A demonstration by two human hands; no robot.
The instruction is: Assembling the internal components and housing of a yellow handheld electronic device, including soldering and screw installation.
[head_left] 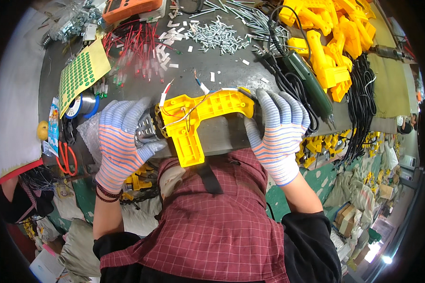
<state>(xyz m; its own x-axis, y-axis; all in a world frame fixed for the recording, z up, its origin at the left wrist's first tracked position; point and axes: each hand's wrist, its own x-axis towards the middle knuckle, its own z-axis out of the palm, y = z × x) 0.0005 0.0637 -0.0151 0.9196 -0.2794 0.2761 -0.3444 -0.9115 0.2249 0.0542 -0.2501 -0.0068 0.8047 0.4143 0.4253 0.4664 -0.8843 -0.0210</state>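
In front of me lies an open yellow plastic tool housing half (pixel 189 146), ribbed inside, with thin wires running across it. A perforated metal barrel (pixel 146 128) joins its left end. Around that barrel my left hand (pixel 120 129), in a striped grey-and-orange knit glove, is closed. My right hand (pixel 281 127), gloved alike, holds the housing's right end between thumb and fingers. Red-and-white sleeved wire (pixel 164 94) and blue-and-white sleeved wire (pixel 204 88) stick up from the housing's far side. The fingertips at the right end are partly hidden.
Loose screws (pixel 217 35), red-wired lights (pixel 132 52) and a green-dotted sticker sheet (pixel 85 70) lie beyond. At right are a green electric screwdriver (pixel 307 78), yellow housings (pixel 323 61) and black cords (pixel 361 99). A solder spool (pixel 85 104) and red-handled scissors (pixel 67 158) sit left.
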